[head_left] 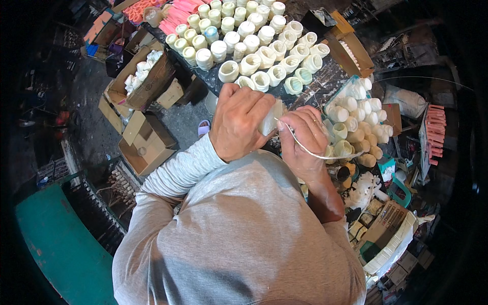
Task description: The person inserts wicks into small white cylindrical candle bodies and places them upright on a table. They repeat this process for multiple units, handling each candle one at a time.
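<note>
My left hand [236, 114] is wrapped round a translucent whitish piece [273, 118], whose far part its fingers hide; the exact kind cannot be made out. Close against it on the right, my right hand [305, 134] has thumb and fingers pinched on a thin white cord [300, 145]. The cord's short end pokes up near the whitish piece, and its long part loops over the thumb and trails off to the right. Just beyond my hands, rows of pale cream hollow molds [260, 80] stand on the dark table [208, 76], several with open tops facing up.
Pink sticks [183, 15] lie at the table's far left. White and cream cup-like pieces [356, 114] crowd the right side. Cardboard boxes [147, 145] stand on the floor at left, one [152, 84] holding white pieces. More pink sticks [435, 133] sit far right.
</note>
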{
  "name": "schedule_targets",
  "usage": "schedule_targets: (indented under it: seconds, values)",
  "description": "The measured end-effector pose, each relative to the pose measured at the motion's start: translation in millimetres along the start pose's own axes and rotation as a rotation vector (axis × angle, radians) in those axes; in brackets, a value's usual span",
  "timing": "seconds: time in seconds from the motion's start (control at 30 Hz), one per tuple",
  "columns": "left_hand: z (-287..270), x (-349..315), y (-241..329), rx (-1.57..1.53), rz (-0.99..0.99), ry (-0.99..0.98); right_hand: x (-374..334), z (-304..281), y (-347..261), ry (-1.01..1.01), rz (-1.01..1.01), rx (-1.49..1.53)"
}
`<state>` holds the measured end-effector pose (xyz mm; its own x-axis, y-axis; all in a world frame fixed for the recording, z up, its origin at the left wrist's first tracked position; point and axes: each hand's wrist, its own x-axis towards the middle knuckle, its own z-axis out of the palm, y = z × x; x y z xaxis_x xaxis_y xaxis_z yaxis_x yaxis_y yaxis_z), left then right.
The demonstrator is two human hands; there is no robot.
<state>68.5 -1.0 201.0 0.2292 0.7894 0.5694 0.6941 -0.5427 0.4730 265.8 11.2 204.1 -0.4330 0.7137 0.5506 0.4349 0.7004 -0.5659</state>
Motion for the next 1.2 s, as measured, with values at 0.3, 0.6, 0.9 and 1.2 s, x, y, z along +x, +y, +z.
schedule_targets:
  seconds: [0.3,0.6,0.9,1.2]
  values:
    - [1,-2,0,-0.001,-0.005,0.001,0,4,0,-0.013,0.003,-0.032]
    - [-1,-2,1,0.028,-0.019,-0.030,2,1,-2,-0.052,-0.001,-0.070]
    - [19,-10,-17,-0.508,-0.242,0.071,-14,5,13,0.045,0.502,0.582]
    - [38,-24,-30,-1.255,-0.792,0.032,-21,25,19,0.058,0.352,0.247]
